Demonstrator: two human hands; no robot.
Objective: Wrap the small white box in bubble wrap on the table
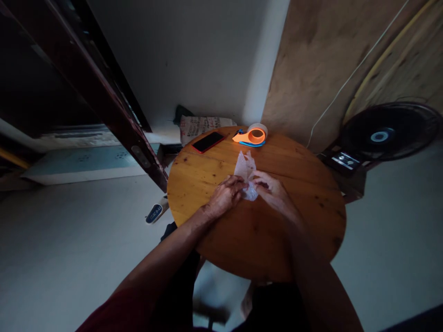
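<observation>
Over the middle of a round wooden table (256,240), both hands are at a crumpled piece of clear bubble wrap (243,167). From the left, my left hand (225,193) grips its lower part with closed fingers. My right hand (272,188) pinches the wrap's right side, thumb and fingertips close together. The upper part of the wrap sticks up beyond my fingers in ragged points. Whether anything lies inside the wrap I cannot tell.
Behind the wrap lies an orange and blue tape dispenser (247,137) with a roll of tape. A red-edged phone (208,142) rests left of it. A printed sack (204,125) is behind the table, a black fan (380,136) at the right, a door frame (114,106) at the left.
</observation>
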